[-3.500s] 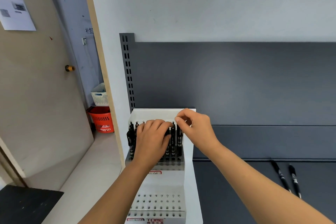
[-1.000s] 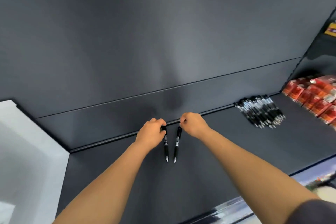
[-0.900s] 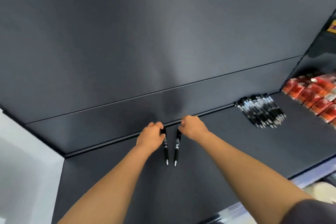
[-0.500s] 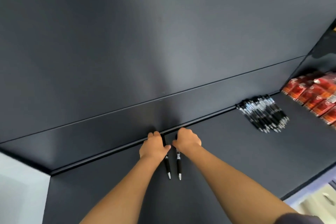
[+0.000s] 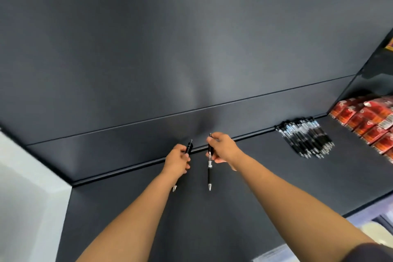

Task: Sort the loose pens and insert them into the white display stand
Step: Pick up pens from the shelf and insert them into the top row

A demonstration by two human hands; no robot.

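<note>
Pens: one [image 5: 188,148] gripped in left hand [image 5: 177,160], one [image 5: 210,168] in right hand [image 5: 223,149].

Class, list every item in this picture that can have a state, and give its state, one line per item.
Left hand: grip closed around a black pen, lifted off the shelf.
Right hand: grip closed on a second pen.
Left pen: held, tip pointing down.
Right pen: held near its top, hanging tip down.
Pen pile: lying loose on the dark shelf.
Red packets: stacked at the right.
</note>
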